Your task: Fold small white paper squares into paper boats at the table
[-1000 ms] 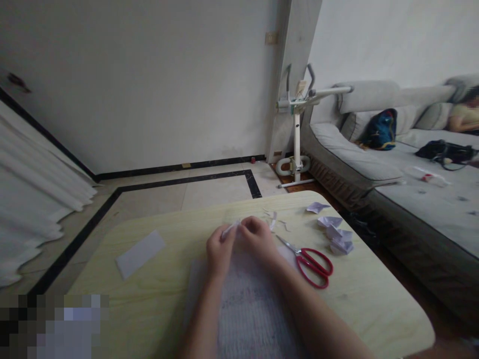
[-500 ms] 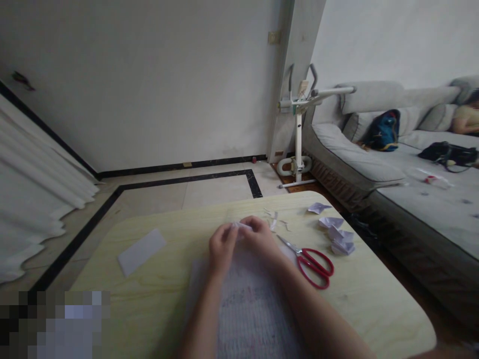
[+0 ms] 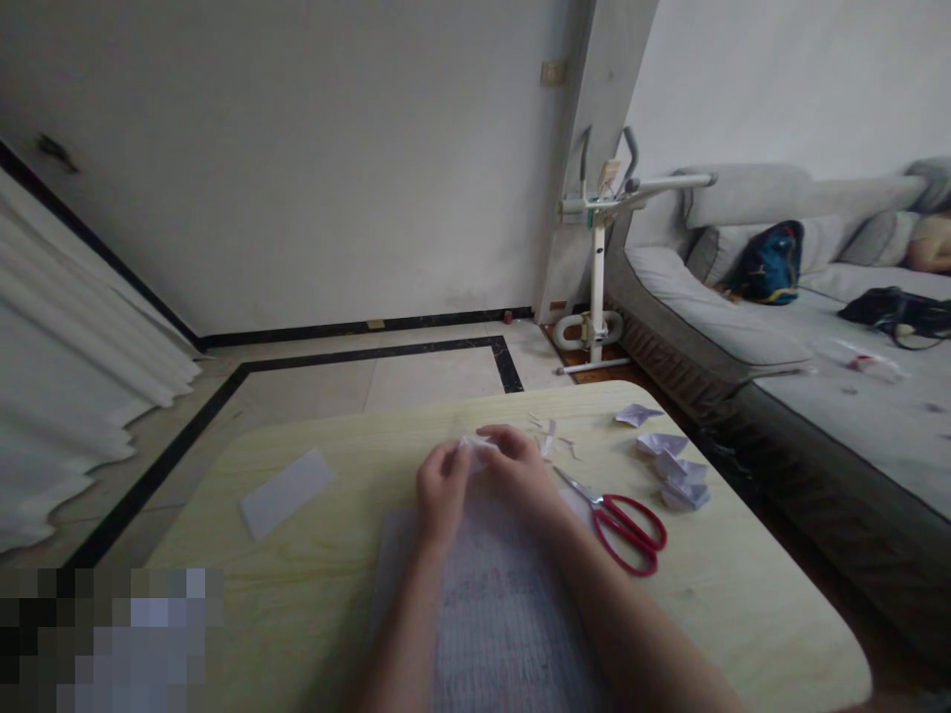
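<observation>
A small folded piece of white paper (image 3: 475,452) is pinched between both hands above the far end of a written sheet (image 3: 490,614). My left hand (image 3: 442,487) closes on its left side, thumb and fingers together. On the other side my right hand (image 3: 520,470) grips it with bent fingers. Part of the paper is hidden by the fingers. Red-handled scissors (image 3: 628,530) lie right of my right hand, blades pointing toward the paper scraps (image 3: 550,436). Several folded paper pieces (image 3: 673,465) lie along the table's right edge.
A blank white paper rectangle (image 3: 286,493) lies on the left of the pale wooden table (image 3: 750,594). Beyond the table stand white exercise equipment (image 3: 596,267) and a grey sofa (image 3: 713,307) holding a blue backpack (image 3: 773,262). Part of a person (image 3: 932,243) shows at far right.
The whole view has shifted slightly, so things sit a little further right. Both hands still hold the paper; slightly more of it shows between the fingers.
</observation>
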The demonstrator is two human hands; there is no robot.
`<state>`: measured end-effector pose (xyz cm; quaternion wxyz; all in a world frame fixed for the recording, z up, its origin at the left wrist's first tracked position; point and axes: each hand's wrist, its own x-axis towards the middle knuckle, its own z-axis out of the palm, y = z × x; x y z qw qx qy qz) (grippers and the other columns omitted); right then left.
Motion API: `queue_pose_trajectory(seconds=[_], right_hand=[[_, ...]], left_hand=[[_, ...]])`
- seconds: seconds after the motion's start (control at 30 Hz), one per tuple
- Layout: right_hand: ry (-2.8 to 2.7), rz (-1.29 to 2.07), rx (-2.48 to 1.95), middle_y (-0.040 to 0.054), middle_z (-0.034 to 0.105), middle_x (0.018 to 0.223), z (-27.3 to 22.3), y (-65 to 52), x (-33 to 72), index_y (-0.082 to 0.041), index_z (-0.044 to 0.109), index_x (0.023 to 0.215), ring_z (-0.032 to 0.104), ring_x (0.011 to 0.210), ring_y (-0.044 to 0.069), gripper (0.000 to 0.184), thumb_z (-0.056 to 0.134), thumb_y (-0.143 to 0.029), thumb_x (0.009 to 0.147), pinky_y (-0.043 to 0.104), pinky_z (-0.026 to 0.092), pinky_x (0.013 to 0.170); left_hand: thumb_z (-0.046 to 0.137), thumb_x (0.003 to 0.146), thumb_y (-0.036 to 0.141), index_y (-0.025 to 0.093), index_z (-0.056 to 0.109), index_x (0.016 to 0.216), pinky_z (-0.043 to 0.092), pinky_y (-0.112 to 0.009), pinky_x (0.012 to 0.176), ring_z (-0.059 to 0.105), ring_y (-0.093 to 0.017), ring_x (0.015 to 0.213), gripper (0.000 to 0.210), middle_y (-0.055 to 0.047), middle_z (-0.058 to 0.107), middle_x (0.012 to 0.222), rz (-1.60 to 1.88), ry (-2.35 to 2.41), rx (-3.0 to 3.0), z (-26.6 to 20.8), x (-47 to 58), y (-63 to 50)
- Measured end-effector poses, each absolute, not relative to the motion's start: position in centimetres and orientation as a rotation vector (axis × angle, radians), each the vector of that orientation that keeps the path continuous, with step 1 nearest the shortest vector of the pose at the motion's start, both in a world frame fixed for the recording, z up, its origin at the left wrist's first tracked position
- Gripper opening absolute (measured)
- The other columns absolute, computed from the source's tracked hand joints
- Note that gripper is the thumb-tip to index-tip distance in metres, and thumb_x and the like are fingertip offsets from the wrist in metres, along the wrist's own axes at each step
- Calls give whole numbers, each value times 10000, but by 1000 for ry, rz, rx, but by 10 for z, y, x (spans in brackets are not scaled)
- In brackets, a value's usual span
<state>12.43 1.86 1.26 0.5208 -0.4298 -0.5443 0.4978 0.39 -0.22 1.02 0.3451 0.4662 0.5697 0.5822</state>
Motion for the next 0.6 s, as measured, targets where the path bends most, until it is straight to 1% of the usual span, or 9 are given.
queue_pose_trajectory(seconds=[0.07, 0.1, 0.23, 0.33, 0.4, 0.5, 0.6], right_hand=[[-1296, 1265, -982, -2, 622, 750, 12, 18, 126, -191, 630, 1013, 561, 651, 126, 297, 605, -228, 719, 239, 439, 603], [-1300, 1303, -956, 1, 626, 769, 13, 18, 127, -197, 628, 1019, 565, 663, 129, 302, 604, -228, 720, 242, 443, 607], [-1306, 1342, -929, 26, 644, 892, 14, 17, 128, -200, 642, 954, 585, 803, 160, 241, 605, -216, 716, 271, 458, 697], [-1256, 1373, -912, 3, 623, 835, 13, 17, 128, -216, 618, 1005, 577, 720, 137, 297, 624, -224, 708, 249, 448, 641], [-1225, 1429, -868, -10, 610, 802, 13, 18, 129, -219, 611, 1003, 560, 666, 120, 313, 637, -216, 691, 237, 434, 608], [-1162, 1524, -808, -13, 605, 736, 14, 19, 129, -195, 627, 945, 535, 624, 112, 268, 612, -182, 678, 228, 410, 577], [-990, 1622, -714, -14, 589, 664, 14, 21, 129, -185, 618, 990, 503, 563, 107, 294, 563, -208, 702, 228, 383, 537]], left_hand=[[602, 739, 363, 134, 657, 802, 460, -249, 667, 604, -178, 735, 243, -39, 673, 760, 1514, 1463, 1157, 10, 3, -1], [606, 735, 362, 132, 654, 803, 460, -249, 662, 602, -177, 732, 244, -38, 671, 762, 1510, 1443, 1132, 11, 2, -1], [608, 734, 363, 129, 667, 824, 451, -245, 651, 598, -173, 730, 258, -31, 669, 770, 1407, 1340, 1115, 13, 0, -2], [623, 730, 347, 131, 675, 809, 442, -234, 646, 593, -161, 722, 235, -17, 668, 750, 1377, 1299, 1109, 14, 1, -3], [646, 712, 325, 131, 675, 796, 439, -229, 641, 591, -152, 710, 213, -9, 665, 737, 1403, 1258, 1040, 13, 1, -2], [666, 694, 284, 133, 657, 772, 424, -209, 571, 578, -125, 646, 170, -2, 647, 708, 1433, 1098, 762, 10, 2, 0], [630, 726, 232, 125, 620, 723, 390, -189, 489, 514, -82, 523, 108, 9, 588, 622, 1344, 835, 427, 11, 0, 0]])
